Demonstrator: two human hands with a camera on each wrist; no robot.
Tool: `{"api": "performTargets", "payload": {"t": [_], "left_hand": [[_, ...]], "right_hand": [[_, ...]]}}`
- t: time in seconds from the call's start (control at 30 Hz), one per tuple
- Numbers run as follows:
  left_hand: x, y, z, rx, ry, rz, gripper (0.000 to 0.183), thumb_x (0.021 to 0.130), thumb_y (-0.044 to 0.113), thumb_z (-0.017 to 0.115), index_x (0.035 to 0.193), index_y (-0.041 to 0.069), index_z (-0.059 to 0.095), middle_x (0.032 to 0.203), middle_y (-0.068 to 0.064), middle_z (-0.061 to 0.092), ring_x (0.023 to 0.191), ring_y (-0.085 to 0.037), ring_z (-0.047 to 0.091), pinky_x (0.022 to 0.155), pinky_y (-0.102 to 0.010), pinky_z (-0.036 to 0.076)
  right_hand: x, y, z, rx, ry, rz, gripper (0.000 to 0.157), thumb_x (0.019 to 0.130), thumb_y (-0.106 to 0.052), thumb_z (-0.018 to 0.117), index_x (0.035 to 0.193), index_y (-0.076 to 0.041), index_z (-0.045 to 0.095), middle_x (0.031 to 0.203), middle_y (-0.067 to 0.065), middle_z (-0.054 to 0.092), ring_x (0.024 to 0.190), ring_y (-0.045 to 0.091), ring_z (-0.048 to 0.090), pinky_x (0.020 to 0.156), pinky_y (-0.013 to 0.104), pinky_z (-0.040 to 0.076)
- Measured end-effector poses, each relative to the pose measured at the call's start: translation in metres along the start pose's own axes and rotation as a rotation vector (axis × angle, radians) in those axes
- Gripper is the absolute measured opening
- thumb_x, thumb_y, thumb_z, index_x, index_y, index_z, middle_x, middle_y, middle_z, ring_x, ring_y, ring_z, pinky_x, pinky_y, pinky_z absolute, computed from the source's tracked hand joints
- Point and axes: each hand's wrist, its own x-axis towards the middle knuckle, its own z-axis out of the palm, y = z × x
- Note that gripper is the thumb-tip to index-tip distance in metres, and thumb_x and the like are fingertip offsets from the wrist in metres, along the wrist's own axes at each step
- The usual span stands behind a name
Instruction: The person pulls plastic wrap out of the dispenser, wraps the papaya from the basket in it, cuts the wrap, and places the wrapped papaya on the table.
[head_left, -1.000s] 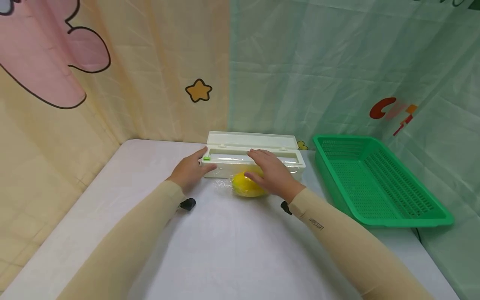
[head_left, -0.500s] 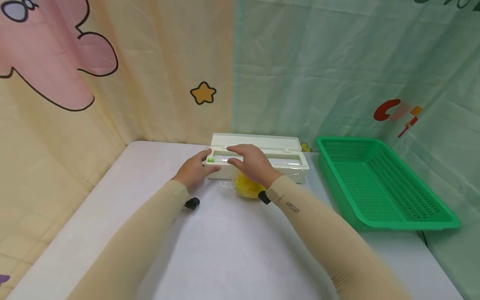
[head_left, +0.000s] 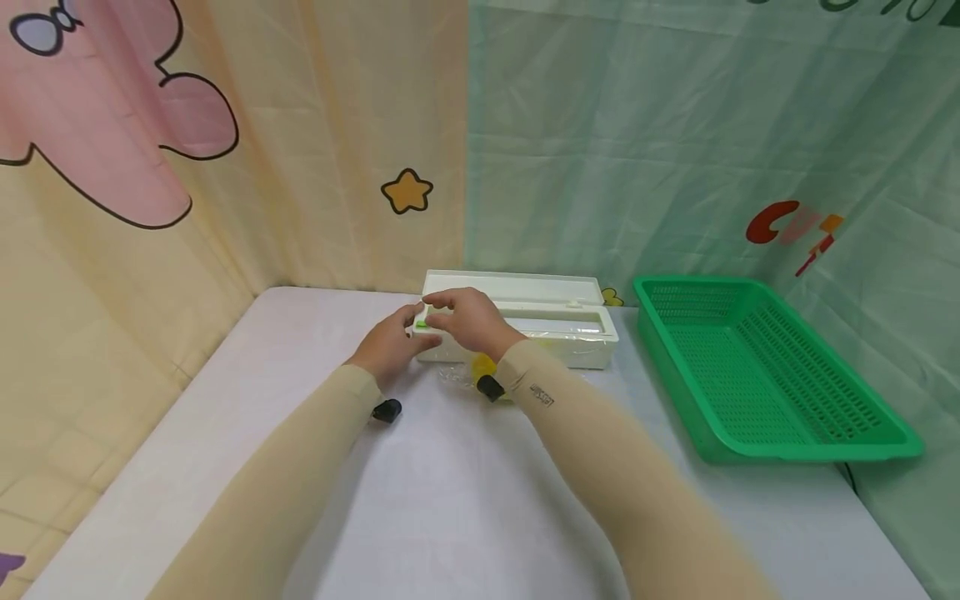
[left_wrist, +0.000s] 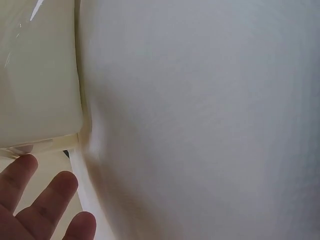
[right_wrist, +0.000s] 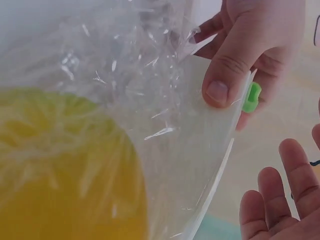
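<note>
A white cling film dispenser (head_left: 581, 354) stands on the table with its lid raised at the back. My left hand (head_left: 388, 346) grips its left end, thumb on the front wall and fingers at the end. A small green slider (right_wrist: 252, 97) sits on the edge beside that thumb. My right hand (head_left: 472, 321) is over the left part of the dispenser, near the slider, its fingers (right_wrist: 285, 200) extended and holding nothing. A rounded yellow object (right_wrist: 70, 170), covered in clear cling film (right_wrist: 125, 65), lies before the dispenser, mostly hidden by the right wrist in the head view.
A green slotted plastic basket (head_left: 795, 450) stands at the right side of the table. Printed curtains (head_left: 555, 167) hang close behind the white-covered table (head_left: 450, 508). Black wrist devices (head_left: 387, 410) are worn on both wrists.
My right hand has moved left along the dispenser, from over the yellow object to the slider end. The left hand stays at the dispenser's end. The head view has shifted slightly.
</note>
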Motion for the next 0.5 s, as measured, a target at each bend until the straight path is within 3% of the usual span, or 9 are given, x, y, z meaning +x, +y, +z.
{"api": "performTargets", "payload": {"t": [0.37,0.5], "left_hand": [[0.000,-0.001,-0.001,-0.012,-0.014,0.005,0.086,0.092,0.061,0.073,0.163,0.029,0.037,0.169,-0.001,0.041,0.145,-0.037,0.052,0.117,-0.057,0.043],[0.001,-0.002,-0.001,-0.010,-0.009,0.023,0.086,0.094,0.059,0.073,0.164,0.028,0.035,0.169,-0.002,0.040,0.145,-0.038,0.053,0.118,-0.056,0.043]], "right_hand": [[0.021,-0.002,0.006,-0.215,-0.098,0.068,0.038,0.104,-0.025,0.069,0.141,-0.019,0.068,0.137,0.007,0.071,0.129,0.024,0.064,0.110,0.039,0.052],[0.025,-0.002,0.006,-0.214,-0.120,0.104,0.037,0.103,-0.024,0.070,0.140,-0.019,0.070,0.135,0.005,0.072,0.127,0.022,0.065,0.109,0.039,0.052]]}}
